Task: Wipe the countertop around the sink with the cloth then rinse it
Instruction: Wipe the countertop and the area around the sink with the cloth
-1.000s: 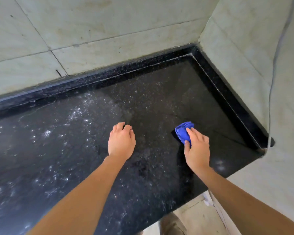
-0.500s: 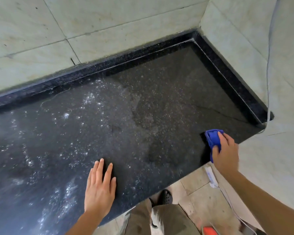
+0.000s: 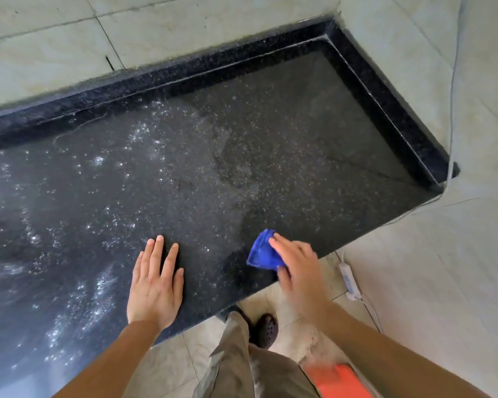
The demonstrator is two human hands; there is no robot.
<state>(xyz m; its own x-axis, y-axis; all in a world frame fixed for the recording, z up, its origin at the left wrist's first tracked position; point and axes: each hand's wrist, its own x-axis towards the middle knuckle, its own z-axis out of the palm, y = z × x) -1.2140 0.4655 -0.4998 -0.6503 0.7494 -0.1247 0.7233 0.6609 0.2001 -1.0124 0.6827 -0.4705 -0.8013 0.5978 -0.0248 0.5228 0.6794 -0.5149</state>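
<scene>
Right fingers (image 3: 282, 244) gripping blue cloth (image 3: 260, 251) on black worktop (image 3: 270, 153); left fingers (image 3: 159, 254) lying flat.
Right hand (image 3: 296, 271), blurred, is curling its fingers over the bunched cloth with the thumb under it, pressing it down near the worktop's front edge. Left hand (image 3: 154, 285) is resting palm-down near the cloth, fingers straight, slightly spread, holding nothing. White water specks (image 3: 98, 160) are covering the worktop's left part. A thin cable (image 3: 453, 81) is hanging on the right wall. A dark shoe (image 3: 266, 326) is standing on the floor.

Motion blurs the right hand (image 3: 296, 272), which half-hides the cloth (image 3: 260, 252)
</scene>
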